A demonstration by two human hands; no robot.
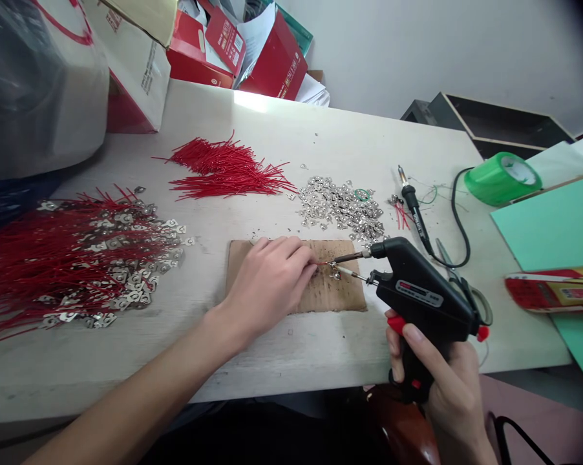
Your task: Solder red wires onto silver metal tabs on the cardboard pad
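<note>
Now, red wire in left hand, metal tab just beside.

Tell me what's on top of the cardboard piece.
Small metal pieces, dark specks and a red wire, pinched by the left hand, show on or above the cardboard piece near the tip of the soldering gun. What lies beneath the hand is covered.

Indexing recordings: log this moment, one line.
left hand: pinches red wire | right hand: grips soldering gun | tip: near wire end, above cardboard
</note>
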